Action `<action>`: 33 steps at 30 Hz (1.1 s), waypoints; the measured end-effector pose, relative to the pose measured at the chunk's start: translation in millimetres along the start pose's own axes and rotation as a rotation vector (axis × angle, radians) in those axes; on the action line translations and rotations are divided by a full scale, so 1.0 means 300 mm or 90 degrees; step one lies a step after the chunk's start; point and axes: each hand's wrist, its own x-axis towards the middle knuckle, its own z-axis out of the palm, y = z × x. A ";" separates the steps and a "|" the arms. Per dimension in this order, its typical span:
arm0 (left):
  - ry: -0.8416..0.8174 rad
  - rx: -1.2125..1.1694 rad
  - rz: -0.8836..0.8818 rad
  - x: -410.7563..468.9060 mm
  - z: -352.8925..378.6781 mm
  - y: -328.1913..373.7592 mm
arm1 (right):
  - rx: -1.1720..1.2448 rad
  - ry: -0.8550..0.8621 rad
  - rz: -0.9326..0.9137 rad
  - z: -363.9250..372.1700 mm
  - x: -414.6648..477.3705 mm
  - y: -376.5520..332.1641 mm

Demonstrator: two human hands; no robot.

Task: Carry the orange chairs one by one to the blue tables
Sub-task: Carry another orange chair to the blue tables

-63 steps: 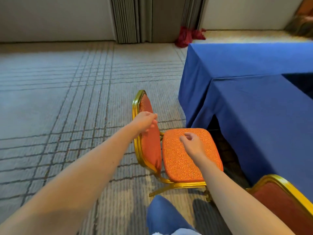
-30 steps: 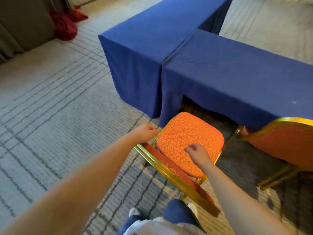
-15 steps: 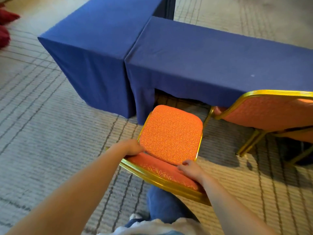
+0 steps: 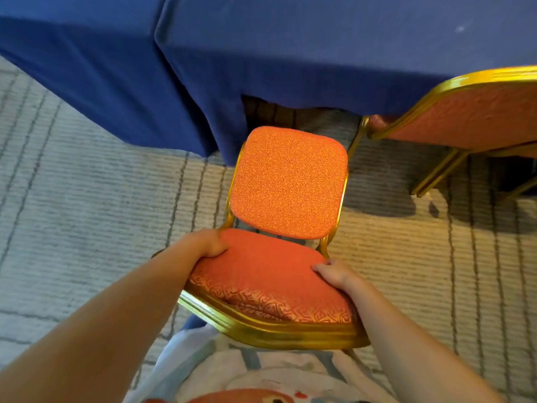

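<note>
Left hand (image 4: 207,242) and right hand (image 4: 334,273) curl around backrest sides of gold-framed orange padded chair (image 4: 287,181); seat points far, toward blue-draped tables (image 4: 319,48).

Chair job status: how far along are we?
Done: one orange chair stands at the blue table, on the right. In hand: left hand and right hand grip the backrest of a second chair, seat facing the table. Left: tuck it in and release; any remaining chairs are out of view.
</note>
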 end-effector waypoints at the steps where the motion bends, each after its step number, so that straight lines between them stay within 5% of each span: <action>1: -0.008 0.005 0.001 0.022 -0.004 -0.004 | 0.005 0.001 0.026 0.005 0.016 0.002; 14: -0.068 -0.007 -0.035 0.205 -0.013 -0.091 | 0.029 0.018 0.217 0.016 0.142 0.011; 33: -0.191 0.064 -0.016 0.209 -0.257 -0.088 | 0.000 -0.098 0.176 -0.036 0.092 -0.150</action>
